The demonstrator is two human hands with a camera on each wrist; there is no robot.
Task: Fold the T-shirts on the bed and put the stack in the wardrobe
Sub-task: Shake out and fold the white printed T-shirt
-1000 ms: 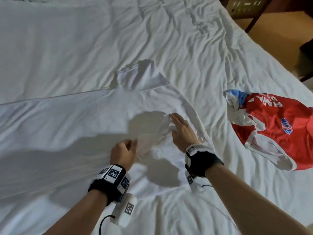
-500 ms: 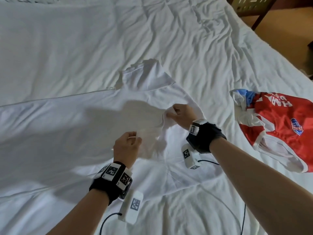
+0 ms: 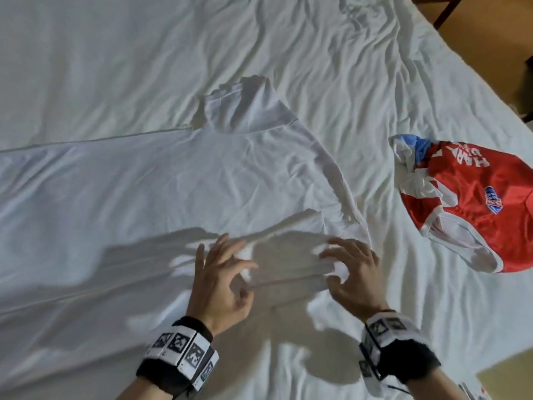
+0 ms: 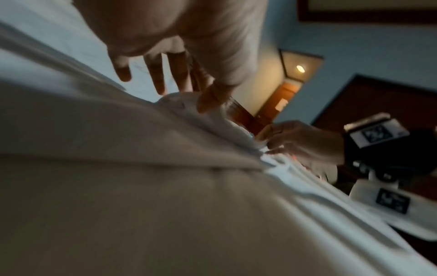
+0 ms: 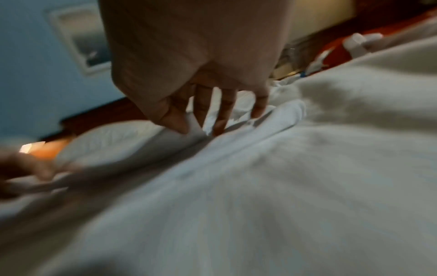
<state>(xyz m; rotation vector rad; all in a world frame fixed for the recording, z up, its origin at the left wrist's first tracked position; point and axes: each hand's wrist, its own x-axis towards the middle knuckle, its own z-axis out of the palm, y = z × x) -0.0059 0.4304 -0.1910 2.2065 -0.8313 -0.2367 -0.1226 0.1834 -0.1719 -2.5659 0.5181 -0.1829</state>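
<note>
A white T-shirt (image 3: 187, 183) lies spread flat on the bed, its body running off to the left and its far sleeve (image 3: 245, 108) sticking up. Its near sleeve (image 3: 288, 272) is stretched between my two hands. My left hand (image 3: 230, 264) pinches the sleeve's left end between thumb and forefinger, the other fingers spread. My right hand (image 3: 343, 267) pinches the right end. In the left wrist view the left hand (image 4: 189, 89) has its thumb on a bunch of fabric. In the right wrist view the right hand (image 5: 196, 119) nips a fold. A crumpled red and white jersey (image 3: 476, 203) lies to the right.
The wrinkled white bed sheet (image 3: 115, 53) fills most of the view. The bed's right edge runs diagonally at the upper right, with tan floor (image 3: 490, 39) and a dark furniture leg (image 3: 444, 10) beyond it.
Both hands have come down toward me and moved apart. The bunched sleeve they held raised is now pulled out flat between them on the shirt.
</note>
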